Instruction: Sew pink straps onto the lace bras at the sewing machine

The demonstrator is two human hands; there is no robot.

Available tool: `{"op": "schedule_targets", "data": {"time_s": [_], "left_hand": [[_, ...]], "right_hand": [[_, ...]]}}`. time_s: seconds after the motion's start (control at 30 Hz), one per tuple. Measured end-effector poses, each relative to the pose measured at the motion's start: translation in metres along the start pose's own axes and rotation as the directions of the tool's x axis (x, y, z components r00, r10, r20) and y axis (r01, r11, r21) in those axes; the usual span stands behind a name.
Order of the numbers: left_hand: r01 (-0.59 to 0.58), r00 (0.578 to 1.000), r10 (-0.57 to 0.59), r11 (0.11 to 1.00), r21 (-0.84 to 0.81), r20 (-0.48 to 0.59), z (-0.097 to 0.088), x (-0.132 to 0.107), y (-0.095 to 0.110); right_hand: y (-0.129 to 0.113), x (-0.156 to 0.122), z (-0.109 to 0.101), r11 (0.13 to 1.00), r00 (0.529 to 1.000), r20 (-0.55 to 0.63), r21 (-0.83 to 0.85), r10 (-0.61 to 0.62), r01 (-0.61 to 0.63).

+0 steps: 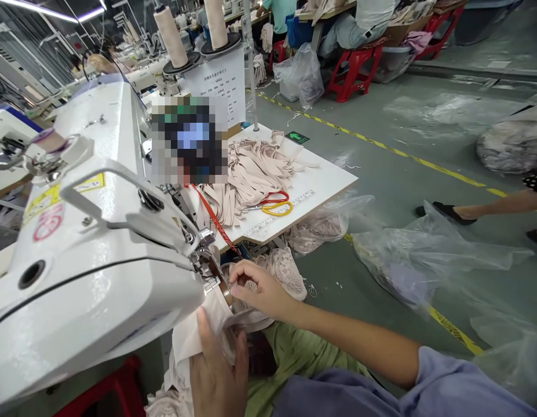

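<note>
A white sewing machine (86,243) fills the left of the view, its presser foot (205,260) at centre. My right hand (257,289) is right beside the foot, fingers pinched on the pale lace fabric (216,315) fed under it. My left hand (218,370) lies flat with fingers stretched out on the same fabric below the machine head, pressing it down. More lace (285,269) hangs off the table edge behind my right hand.
On the white table (324,179) lie a heap of beige straps (246,174) and red and yellow scissors (277,204). Thread cones (170,35) stand behind. Plastic bags (420,260) lie on the floor at right, near another person's feet (446,211). Seated workers are at the back.
</note>
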State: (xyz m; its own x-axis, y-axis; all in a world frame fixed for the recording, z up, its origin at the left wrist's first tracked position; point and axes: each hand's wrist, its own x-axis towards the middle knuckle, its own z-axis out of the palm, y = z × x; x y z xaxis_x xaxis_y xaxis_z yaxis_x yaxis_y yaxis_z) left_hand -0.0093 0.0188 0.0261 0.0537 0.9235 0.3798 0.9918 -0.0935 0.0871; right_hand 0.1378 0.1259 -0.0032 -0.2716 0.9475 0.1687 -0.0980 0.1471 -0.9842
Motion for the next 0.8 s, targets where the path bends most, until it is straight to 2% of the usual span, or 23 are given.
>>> {"op": "schedule_targets", "data": {"time_s": [0.13,0.27,0.37,0.47,0.57,0.63,0.73,0.8], "left_hand": [[0.029,0.999,-0.028,0.999,0.046,-0.028,0.000,-0.002,0.002],[0.014,0.998,-0.013,1.000,0.013,-0.069,0.005,-0.006,0.006],[-0.001,0.996,0.001,1.000,0.003,-0.090,0.013,-0.021,0.021],[-0.018,0.995,0.017,1.000,-0.015,-0.098,0.021,-0.043,0.045],[-0.016,0.998,0.013,0.998,-0.056,-0.064,0.024,-0.061,0.063],[-0.016,0.999,0.012,0.996,-0.085,-0.045,0.022,-0.068,0.066],[0.012,1.000,-0.013,0.988,-0.156,-0.007,0.016,-0.070,0.067],[0.053,0.998,-0.043,0.970,-0.237,0.048,0.012,-0.065,0.074]], "right_hand": [[-0.003,-0.004,0.005,1.000,1.000,-0.009,-0.012,-0.028,0.028],[-0.005,-0.014,0.008,0.996,1.000,-0.005,-0.086,-0.027,0.027],[-0.008,-0.029,0.007,0.995,0.999,0.024,-0.094,0.031,-0.028],[-0.014,-0.047,0.002,0.995,0.994,0.044,-0.008,0.100,-0.100],[-0.021,-0.060,-0.007,0.994,0.995,0.034,0.046,0.097,-0.099],[-0.025,-0.066,-0.014,0.994,0.996,0.035,0.060,0.084,-0.086],[-0.030,-0.070,-0.024,0.994,0.995,0.053,0.065,0.082,-0.085],[-0.034,-0.074,-0.027,0.996,0.996,0.029,0.038,0.081,-0.082]]}}
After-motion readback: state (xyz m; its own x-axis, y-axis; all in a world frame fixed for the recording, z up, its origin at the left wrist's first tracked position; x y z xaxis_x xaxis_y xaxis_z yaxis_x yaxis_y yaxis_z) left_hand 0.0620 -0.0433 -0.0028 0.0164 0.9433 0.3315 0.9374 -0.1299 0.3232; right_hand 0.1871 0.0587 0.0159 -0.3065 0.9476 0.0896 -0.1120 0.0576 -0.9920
